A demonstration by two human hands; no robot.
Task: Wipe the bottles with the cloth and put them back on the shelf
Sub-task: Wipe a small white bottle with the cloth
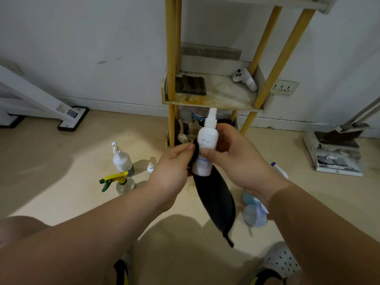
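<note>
Fingers (pixel 211 154) of the right hand (pixel 242 159) curl round the small white plastic spray bottle (pixel 207 137), held upright in front of the yellow-posted white shelf (pixel 216 99). The left hand (pixel 172 167) pinches the limp black cloth (pixel 216 200) against its side. It looks light, smooth and probably slippery, so I'd grip mid-body, not the narrow capped top. Pale label, bluish stripe.

Both forearms extended forward and converging at centre, left hand (pixel 172 171) curled, thumb and fingers pinching the black cloth (pixel 216 198), right hand (pixel 238 161) wrapped round the white bottle (pixel 207 138), thumb across its front, arms bare.
</note>
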